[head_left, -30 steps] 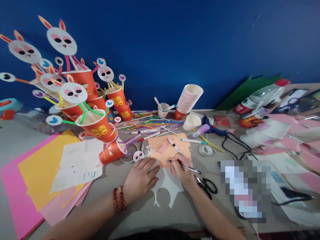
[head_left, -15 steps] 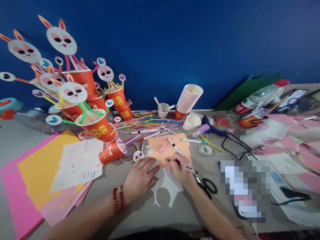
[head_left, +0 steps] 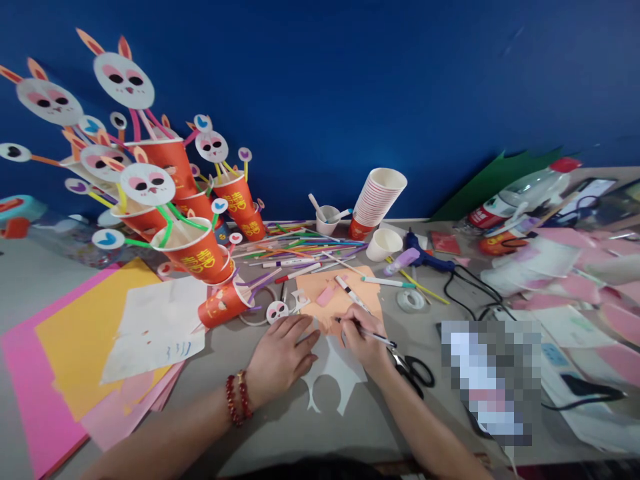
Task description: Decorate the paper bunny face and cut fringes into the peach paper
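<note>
In the head view my right hand [head_left: 367,337] grips a slim pen [head_left: 373,333], its dark tip pointing left over a sheet of orange paper [head_left: 310,283]. Flat on the paper's left lower edge lies my left hand [head_left: 287,350], fingers outstretched. Below both hands sits a white paper scrap [head_left: 345,377] with round cut-outs. A small paper rabbit face [head_left: 277,311] lies just beyond my left fingertips. On the orange sheet rest a pink scrap [head_left: 327,293] and a capped marker [head_left: 350,292]. Black-handled scissors [head_left: 420,371] lie partly under my right wrist.
Red cups with rabbit faces [head_left: 193,257] crowd the left. Coloured sheets [head_left: 75,340] lie below them. Behind the orange paper are loose straws [head_left: 300,248], stacked cups [head_left: 377,200], a tape roll [head_left: 411,301] and a glue gun [head_left: 425,253] with its cord. Pink paper pieces [head_left: 575,280] fill the right.
</note>
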A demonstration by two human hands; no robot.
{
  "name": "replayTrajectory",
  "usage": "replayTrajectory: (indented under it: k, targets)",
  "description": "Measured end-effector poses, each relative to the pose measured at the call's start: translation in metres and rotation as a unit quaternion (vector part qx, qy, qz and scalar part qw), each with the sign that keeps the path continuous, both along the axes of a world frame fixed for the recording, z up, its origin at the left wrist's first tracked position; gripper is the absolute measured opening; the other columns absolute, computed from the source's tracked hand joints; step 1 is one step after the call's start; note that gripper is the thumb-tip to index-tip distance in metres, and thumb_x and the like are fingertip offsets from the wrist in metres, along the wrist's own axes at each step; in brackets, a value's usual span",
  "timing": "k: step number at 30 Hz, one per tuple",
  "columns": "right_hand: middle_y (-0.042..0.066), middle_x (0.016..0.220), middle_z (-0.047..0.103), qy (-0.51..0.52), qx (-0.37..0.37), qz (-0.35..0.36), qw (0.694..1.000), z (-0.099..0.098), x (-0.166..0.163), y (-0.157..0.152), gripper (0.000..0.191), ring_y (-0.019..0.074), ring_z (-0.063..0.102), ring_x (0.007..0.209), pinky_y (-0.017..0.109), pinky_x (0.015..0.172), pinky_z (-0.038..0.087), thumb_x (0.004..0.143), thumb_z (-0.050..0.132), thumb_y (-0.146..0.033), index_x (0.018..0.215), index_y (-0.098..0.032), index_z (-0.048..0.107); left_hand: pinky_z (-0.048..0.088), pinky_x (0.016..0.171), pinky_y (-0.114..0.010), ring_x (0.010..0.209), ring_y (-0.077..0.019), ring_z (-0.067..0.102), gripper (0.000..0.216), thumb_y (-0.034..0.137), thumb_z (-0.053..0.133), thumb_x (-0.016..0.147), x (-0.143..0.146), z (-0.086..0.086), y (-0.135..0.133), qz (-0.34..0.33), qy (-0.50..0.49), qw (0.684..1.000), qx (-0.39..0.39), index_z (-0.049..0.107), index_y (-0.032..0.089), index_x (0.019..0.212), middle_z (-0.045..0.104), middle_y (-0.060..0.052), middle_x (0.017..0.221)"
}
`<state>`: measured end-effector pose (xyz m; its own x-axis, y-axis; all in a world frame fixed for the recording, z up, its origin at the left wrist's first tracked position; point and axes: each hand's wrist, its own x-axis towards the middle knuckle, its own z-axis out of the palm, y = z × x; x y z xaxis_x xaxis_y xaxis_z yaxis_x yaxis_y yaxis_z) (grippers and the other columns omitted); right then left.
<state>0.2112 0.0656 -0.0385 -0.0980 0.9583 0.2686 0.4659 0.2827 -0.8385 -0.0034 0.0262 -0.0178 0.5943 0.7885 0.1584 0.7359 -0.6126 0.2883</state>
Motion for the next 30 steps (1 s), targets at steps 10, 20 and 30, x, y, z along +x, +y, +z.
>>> replayTrajectory:
  k: [10,20,30]
  targets:
    - [-0.006,0.054,0.042,-0.017,0.015,0.004,1.0,-0.0008,-0.0003,0.0011,0.023,0.0124,0.041,0.05,0.025,0.053,0.034,0.082,0.046,-0.012,0.062,-0.023,0.041,0.038,0.106,-0.047,0.127,-0.0286,0.047,0.034,0.033,0.052,0.097,0.0006,-0.0017,-0.0007,0.003,-0.001,1.0,0.0,0.057,0.022,0.128,0.054,-0.009,0.138]
    - [-0.005,0.054,0.043,-0.023,0.007,0.004,1.0,-0.0034,0.0011,0.0003,0.024,0.0129,0.042,0.051,0.025,0.053,0.034,0.082,0.047,-0.012,0.062,-0.023,0.04,0.039,0.105,-0.046,0.126,-0.0287,0.048,0.034,0.033,0.053,0.096,0.0005,-0.0004,0.0001,0.002,-0.002,1.0,0.008,0.058,0.021,0.127,0.055,-0.01,0.137]
    - [-0.006,0.051,0.042,-0.014,0.018,0.005,1.0,-0.0003,-0.0003,0.0014,0.025,0.0126,0.04,0.048,0.025,0.049,0.033,0.081,0.048,-0.012,0.061,-0.024,0.039,0.039,0.105,-0.046,0.126,-0.0279,0.048,0.034,0.032,0.054,0.095,-0.0003,-0.0013,0.0002,0.002,0.0,1.0,0.008,0.058,0.022,0.128,0.055,-0.009,0.137]
